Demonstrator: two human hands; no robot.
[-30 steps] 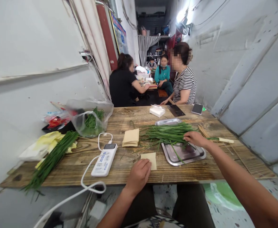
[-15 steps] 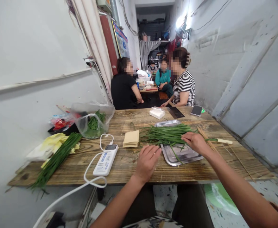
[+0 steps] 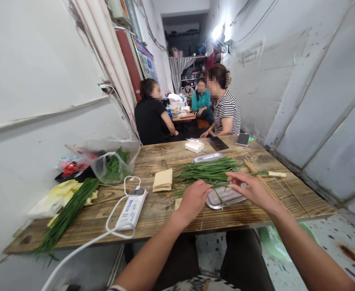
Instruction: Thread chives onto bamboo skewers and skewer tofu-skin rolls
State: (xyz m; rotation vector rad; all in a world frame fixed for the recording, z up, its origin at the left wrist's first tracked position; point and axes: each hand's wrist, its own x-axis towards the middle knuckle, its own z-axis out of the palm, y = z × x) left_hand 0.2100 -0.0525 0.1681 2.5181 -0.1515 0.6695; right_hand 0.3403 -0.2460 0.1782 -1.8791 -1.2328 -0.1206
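Observation:
A loose pile of green chives (image 3: 206,169) lies across the metal tray (image 3: 222,199) before me. My left hand (image 3: 194,200) is closed on a few chive stalks at the near side of the pile. To its right, my right hand (image 3: 250,188) is over the tray, thumb and fingers apart, close to the tips of those stalks. Left of the pile sits a stack of tan square sheets (image 3: 162,180). One tan sheet (image 3: 178,203) lies partly hidden beside my left hand. Thin wooden sticks (image 3: 258,173) rest beyond my right hand, by a white-handled knife (image 3: 276,174).
A white power bank (image 3: 132,210) with a cable lies left. Further left are a chive bundle (image 3: 70,214), yellow cloth (image 3: 64,192) and a plastic bag (image 3: 113,159). A white box (image 3: 194,145) and phone (image 3: 243,139) sit at the far edge. Several people sit beyond.
My left hand has closed on a few chives and pulled them toward the near side. My right hand's fingers have spread. A tan sheet now shows beside my left hand; the view has shifted slightly.

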